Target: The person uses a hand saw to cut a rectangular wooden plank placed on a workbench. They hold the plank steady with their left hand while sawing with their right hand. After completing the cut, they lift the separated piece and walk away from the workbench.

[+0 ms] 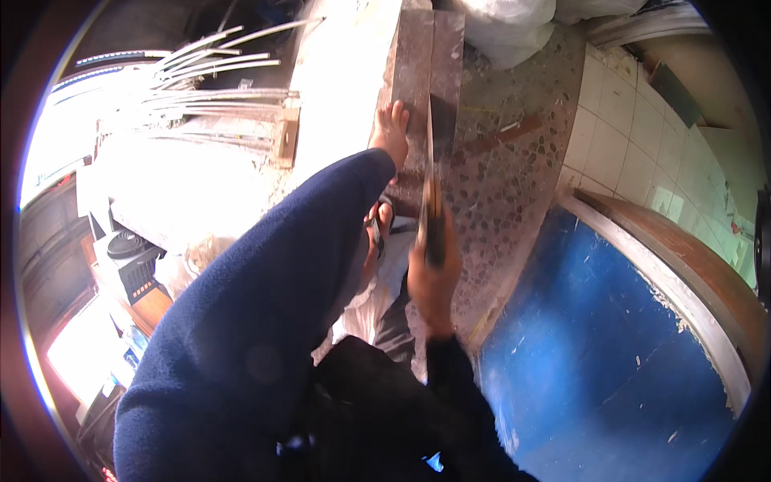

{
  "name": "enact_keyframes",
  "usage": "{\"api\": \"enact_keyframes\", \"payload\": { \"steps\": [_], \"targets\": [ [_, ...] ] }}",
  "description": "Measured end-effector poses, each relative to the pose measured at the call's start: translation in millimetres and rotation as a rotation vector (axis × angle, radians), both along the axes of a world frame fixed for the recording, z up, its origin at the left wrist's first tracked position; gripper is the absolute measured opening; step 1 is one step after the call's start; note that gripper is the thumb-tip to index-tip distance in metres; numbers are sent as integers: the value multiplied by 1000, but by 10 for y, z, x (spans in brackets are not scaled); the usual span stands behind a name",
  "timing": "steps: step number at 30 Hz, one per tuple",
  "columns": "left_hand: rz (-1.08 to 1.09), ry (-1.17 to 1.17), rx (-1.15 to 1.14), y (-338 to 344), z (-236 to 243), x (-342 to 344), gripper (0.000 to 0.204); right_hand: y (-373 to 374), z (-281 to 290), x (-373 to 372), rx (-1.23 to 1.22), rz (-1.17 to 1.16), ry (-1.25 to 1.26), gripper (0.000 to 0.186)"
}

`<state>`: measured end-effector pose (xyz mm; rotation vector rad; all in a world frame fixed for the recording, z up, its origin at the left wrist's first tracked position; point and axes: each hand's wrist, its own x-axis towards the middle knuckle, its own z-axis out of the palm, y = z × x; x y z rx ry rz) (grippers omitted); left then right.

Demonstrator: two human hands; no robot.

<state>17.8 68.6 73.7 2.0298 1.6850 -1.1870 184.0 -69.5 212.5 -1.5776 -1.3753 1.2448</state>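
A long brown wooden board [414, 60] stretches away from me, with a dark straight line running lengthwise along it. My left hand [391, 131] lies on the board's left part, its fingers stretched out and pressing on the surface. In my right hand [434, 285] is the handle of a handsaw [430, 173], fingers wrapped round the grip. The saw's thin blade points away from me, seen nearly edge-on, and lines up with the dark line. How deep the blade sits in the wood I cannot tell. A sandalled foot [382, 221] shows just below my left hand.
A speckled stone floor [514, 185] lies right of the board, with a thin brown strip [502, 136] on it. A blue panel [594, 345] stands at the lower right. White sacks [506, 28] are at the far end. Several pale thin rods [217, 100] stick out at left.
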Motion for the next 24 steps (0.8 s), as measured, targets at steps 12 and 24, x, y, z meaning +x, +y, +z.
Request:
{"api": "enact_keyframes", "payload": {
  "steps": [12,24],
  "targets": [
    [-81,1,1,32,-70,-41,163,405,-154,-122,-146,-40,47,51],
    [-96,-59,-23,38,-270,89,165,773,-325,4,-176,-57,78,61]
  ]
}}
